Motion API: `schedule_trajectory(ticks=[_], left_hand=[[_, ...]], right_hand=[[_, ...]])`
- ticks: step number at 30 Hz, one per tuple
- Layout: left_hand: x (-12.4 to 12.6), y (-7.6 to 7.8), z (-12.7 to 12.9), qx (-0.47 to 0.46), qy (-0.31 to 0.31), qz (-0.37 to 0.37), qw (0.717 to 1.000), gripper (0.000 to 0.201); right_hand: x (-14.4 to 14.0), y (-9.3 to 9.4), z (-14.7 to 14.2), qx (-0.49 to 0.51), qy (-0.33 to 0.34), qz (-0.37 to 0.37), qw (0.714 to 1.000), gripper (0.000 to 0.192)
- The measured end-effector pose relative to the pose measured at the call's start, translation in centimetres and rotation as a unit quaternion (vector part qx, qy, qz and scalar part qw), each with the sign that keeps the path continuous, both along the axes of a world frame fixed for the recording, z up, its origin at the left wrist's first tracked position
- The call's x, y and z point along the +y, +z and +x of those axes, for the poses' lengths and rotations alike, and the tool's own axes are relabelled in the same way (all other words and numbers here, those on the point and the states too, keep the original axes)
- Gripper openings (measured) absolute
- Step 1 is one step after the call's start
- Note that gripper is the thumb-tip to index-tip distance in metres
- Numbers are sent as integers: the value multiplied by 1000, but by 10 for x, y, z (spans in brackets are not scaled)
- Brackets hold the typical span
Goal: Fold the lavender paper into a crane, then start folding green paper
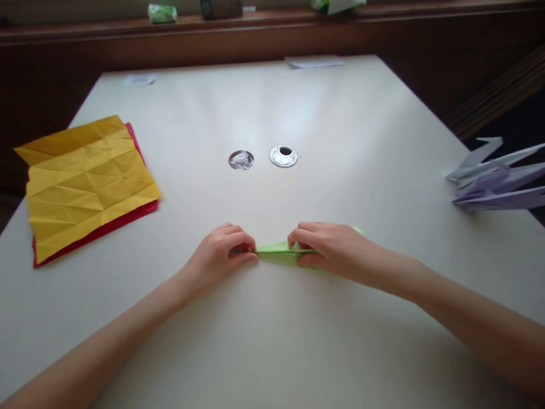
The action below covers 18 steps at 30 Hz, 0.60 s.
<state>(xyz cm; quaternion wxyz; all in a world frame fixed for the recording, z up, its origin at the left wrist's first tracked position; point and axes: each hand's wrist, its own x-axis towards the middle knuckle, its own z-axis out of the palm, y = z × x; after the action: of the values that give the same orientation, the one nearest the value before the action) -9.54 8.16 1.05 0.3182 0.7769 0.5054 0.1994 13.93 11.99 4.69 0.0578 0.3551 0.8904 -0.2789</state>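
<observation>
A light green folded paper point(276, 254) lies lengthwise between my hands near the middle of the white table. It narrows toward the left and has a crease or slit running along its middle. My left hand point(227, 247) pinches the pointed left end between thumb and fingers. Farther right, my right hand point(326, 247) is closed on the wider part, thumb below and fingers above. The palm and fingers of the right hand cover much of the paper's right end; a small green corner shows behind it.
Creased yellow paper point(91, 184) lies over red paper point(100, 237) at the left. Folded paper cranes, one white point(481, 162) and one purple point(502, 187), stand at the right edge. Two round table inserts point(241, 160) point(283, 156) sit beyond my hands. A wooden ledge point(272, 20) runs behind.
</observation>
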Motion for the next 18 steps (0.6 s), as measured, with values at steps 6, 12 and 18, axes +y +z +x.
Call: schedule_trajectory(ticks=[6, 12, 18], left_hand=[[4, 5, 1, 5, -1, -39, 999, 6], [-13, -3, 3, 8, -44, 34, 998, 13], [-10, -5, 20, 9, -139, 106, 985, 15]], right_hand=[[14, 2, 19, -24, -13, -68, 997, 13], [28, 0, 25, 6, 49, -79, 996, 15], [41, 2, 13, 33, 146, -39, 988, 19]])
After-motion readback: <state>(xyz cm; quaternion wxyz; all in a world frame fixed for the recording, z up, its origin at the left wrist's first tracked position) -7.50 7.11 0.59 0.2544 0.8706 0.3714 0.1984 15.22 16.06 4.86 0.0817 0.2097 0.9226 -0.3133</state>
